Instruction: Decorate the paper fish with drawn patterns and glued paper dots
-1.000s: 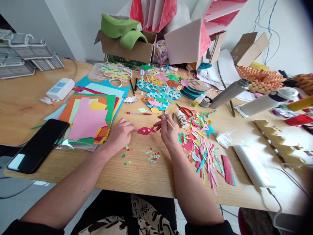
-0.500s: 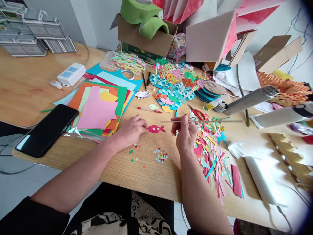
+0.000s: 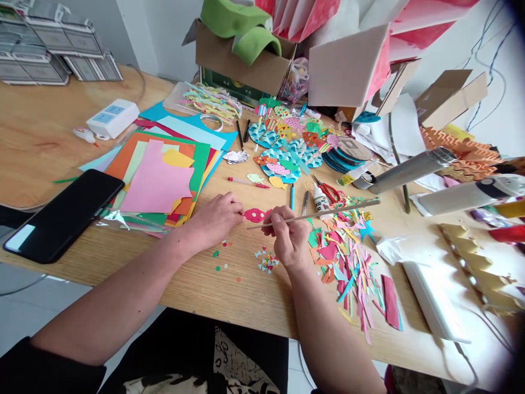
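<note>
A red paper fish with pale dots (image 3: 254,215) lies on the wooden table (image 3: 197,284), its tail end hidden behind my right hand (image 3: 290,239). That hand is shut on a long thin wooden stick (image 3: 324,212), which runs across above the fish. My left hand (image 3: 215,220) rests on the table with its fingertips at or touching the fish's left end, holding nothing. Tiny coloured paper bits (image 3: 267,261) lie just below the fish, near my right hand.
Stacked coloured paper (image 3: 156,183) and a black phone (image 3: 61,216) lie to the left. Ahead are paper-fish collages (image 3: 281,166), a glue bottle (image 3: 319,198) and red-handled scissors (image 3: 329,192). Paper scraps (image 3: 353,268) cover the right side. A cardboard box (image 3: 241,60) stands behind.
My right hand has moved left over the fish's tail, and the stick now slants with its tip past the fish. My left hand has barely moved. The view has shifted slightly.
</note>
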### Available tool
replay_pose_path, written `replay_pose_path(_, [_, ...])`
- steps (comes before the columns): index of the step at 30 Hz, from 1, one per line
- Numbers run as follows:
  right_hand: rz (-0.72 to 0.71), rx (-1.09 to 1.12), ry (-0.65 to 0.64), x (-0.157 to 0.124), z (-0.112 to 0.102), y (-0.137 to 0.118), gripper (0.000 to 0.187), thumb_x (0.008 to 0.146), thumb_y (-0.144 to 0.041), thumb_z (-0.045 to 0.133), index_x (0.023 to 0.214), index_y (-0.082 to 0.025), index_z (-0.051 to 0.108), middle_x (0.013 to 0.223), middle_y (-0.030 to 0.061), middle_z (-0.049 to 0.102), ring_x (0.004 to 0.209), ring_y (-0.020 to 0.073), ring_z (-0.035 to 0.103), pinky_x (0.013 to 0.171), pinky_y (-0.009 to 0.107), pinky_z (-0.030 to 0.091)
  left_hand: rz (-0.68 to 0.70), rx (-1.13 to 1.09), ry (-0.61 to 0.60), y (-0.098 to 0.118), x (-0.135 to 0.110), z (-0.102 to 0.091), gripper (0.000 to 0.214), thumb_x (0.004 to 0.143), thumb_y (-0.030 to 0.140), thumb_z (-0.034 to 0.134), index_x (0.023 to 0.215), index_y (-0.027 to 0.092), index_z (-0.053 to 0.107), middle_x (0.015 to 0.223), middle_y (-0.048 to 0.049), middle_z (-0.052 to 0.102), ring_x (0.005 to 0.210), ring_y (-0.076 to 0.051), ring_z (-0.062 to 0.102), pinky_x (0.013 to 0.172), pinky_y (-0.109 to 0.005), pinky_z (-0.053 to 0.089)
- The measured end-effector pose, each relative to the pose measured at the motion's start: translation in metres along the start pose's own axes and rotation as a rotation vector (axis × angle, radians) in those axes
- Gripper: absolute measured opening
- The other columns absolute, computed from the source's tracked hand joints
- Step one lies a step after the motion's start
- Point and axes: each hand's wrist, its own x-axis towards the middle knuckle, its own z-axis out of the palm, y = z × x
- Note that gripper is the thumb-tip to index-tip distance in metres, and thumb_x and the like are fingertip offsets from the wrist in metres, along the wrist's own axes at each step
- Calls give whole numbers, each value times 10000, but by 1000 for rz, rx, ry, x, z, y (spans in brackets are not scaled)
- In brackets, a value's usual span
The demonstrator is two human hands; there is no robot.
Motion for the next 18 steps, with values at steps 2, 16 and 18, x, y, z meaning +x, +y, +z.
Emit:
replay_pose_path(2, [-28, -37, -53, -2, 2, 1, 344, 973, -329, 402, 680, -207, 534, 588, 8, 572, 525, 129, 539, 501, 257, 408, -4, -7, 12, 1, 0, -2, 305, 871, -1, 507, 980, 169, 735, 1029, -42, 718, 998, -207, 525, 898, -347, 465])
replay_pose_path(16, [-214, -121, -421, 0, 13, -10, 186, 906, -168, 392, 739, -210, 461, 639, -4, 523, 559, 124, 460, 557, 262, 366, -31, -47, 30, 3, -2, -8, 258, 867, 11, 529, 885, 153, 743, 963, -63, 723, 1025, -214, 556, 899, -341, 497])
replay_pose_path(18, [-213, -136, -425, 1, 14, -10, 180, 907, -170, 393, 743, -212, 455, 627, -13, 502, 550, 121, 440, 553, 261, 357, -32, -52, 26, 2, -2, -7, 246, 872, 20, 535, 886, 150, 744, 957, -61, 721, 1021, -215, 555, 900, -343, 496])
